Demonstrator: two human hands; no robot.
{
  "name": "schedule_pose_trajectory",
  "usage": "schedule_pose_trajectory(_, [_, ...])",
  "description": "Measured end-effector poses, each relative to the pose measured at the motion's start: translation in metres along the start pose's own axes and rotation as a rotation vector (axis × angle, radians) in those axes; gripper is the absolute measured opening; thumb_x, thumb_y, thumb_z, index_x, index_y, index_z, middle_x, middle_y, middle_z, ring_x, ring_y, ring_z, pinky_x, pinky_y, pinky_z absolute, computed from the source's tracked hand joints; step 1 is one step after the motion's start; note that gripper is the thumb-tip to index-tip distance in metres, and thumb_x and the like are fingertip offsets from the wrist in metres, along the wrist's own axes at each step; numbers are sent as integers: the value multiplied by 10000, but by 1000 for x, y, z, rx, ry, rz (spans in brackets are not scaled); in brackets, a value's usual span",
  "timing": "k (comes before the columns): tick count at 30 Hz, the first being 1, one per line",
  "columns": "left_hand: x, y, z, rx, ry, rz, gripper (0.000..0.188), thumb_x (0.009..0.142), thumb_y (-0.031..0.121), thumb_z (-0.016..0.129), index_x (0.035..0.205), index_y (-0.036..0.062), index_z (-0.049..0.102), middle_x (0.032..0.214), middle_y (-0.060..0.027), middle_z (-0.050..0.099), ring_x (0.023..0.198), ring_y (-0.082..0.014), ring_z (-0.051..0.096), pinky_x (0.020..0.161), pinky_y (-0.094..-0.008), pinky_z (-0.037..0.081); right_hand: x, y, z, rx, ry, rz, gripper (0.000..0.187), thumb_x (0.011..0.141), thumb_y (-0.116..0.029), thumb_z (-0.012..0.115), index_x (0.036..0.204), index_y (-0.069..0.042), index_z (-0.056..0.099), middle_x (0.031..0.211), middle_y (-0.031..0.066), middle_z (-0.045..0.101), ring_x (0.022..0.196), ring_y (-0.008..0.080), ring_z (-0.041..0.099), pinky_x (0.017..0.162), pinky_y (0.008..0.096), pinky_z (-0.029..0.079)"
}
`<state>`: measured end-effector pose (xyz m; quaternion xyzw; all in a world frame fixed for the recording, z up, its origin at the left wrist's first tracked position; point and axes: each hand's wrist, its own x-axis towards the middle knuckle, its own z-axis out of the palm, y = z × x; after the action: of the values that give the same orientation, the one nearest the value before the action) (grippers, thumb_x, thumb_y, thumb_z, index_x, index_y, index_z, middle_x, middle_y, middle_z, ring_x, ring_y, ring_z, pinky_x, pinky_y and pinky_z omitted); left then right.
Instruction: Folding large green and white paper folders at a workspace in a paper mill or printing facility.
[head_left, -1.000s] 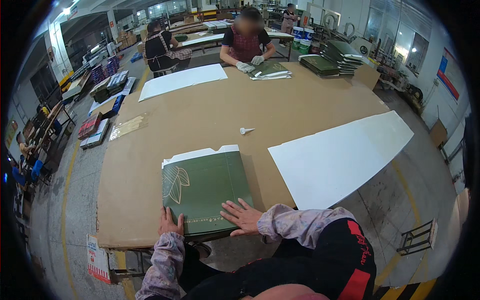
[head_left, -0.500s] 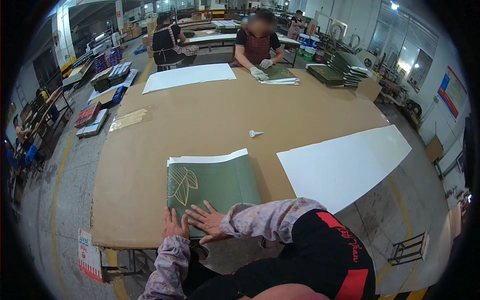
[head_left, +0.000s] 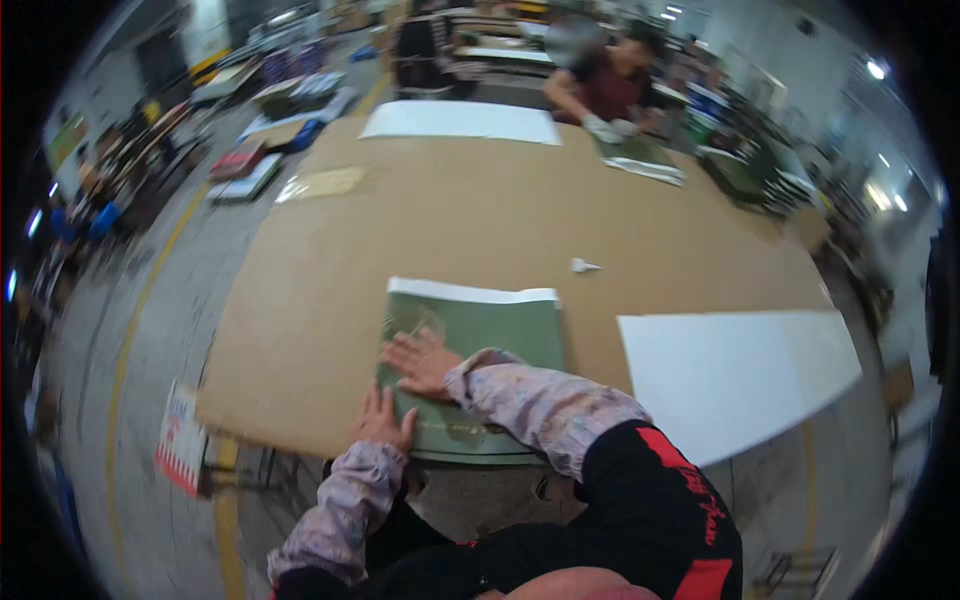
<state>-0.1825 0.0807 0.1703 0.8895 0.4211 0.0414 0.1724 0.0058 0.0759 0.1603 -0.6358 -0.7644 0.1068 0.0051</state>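
A green printed sheet [head_left: 500, 340] with a pale leaf pattern and a white strip along its far edge lies on the brown tabletop [head_left: 300, 330] in front of me. It looks folded or layered, though how many layers I cannot tell. My right hand [head_left: 423, 363] is spread flat on its left part, over the leaf pattern. At the sheet's near left edge, my left hand [head_left: 383, 420] lies with fingers stretched out. Neither hand grips anything. Patterned sleeves cover both forearms.
To the right is a large white sheet [head_left: 740, 370]; another white sheet [head_left: 460, 122] lies at the far edge. A small white nozzle-like piece [head_left: 584, 265] sits mid-table. Across the table, a gloved person [head_left: 615, 90] handles a green sheet [head_left: 645, 160] beside stacked green pieces [head_left: 745, 175].
My right hand has slid away from me and leftward up the green sheet, uncovering its near part. The left hand stays at the left edge. The whole view has shifted and blurred.
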Motion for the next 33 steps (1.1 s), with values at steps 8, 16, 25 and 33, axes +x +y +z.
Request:
schedule_pose_trajectory(8, [5, 1, 0, 2, -14, 66, 694, 820, 510, 508, 1308, 27, 407, 1434, -219, 242, 1297, -348, 311, 1041, -421, 302, 49, 32, -11, -9, 98, 265, 620, 897, -460, 342, 1431, -181, 197, 1502, 26, 150, 1392, 213, 89, 1087, 538, 68])
schedule_pose_trajectory(16, [-8, 1, 4, -30, 69, 124, 704, 820, 477, 494, 1298, -31, 394, 1409, -271, 246, 1265, -393, 332, 1055, -417, 279, 112, 106, -2, 91, 53, 550, 582, 940, -454, 240, 1436, -156, 173, 1502, 15, 147, 1388, 223, 97, 1095, 512, 100])
schedule_pose_trajectory(25, [-2, -1, -4, -38, 104, 180, 685, 811, 469, 497, 1281, -23, 417, 1408, -254, 262, 1247, -376, 349, 1024, -420, 315, 66, 123, -8, -51, -36, 629, 695, 912, -529, 270, 1435, -90, 141, 1503, 98, 106, 1388, 243, 89, 1106, 488, 71])
schedule_pose_trajectory(33, [17, -23, 10, -196, 30, 153, 807, 744, 538, 602, 1305, 2, 382, 1392, -247, 271, 1296, -402, 244, 1067, -454, 230, -184, 119, -48, 346, 167, 663, 873, 837, -528, 501, 1417, -10, 105, 1452, 245, 158, 1357, 380, 123, 1105, 429, 158])
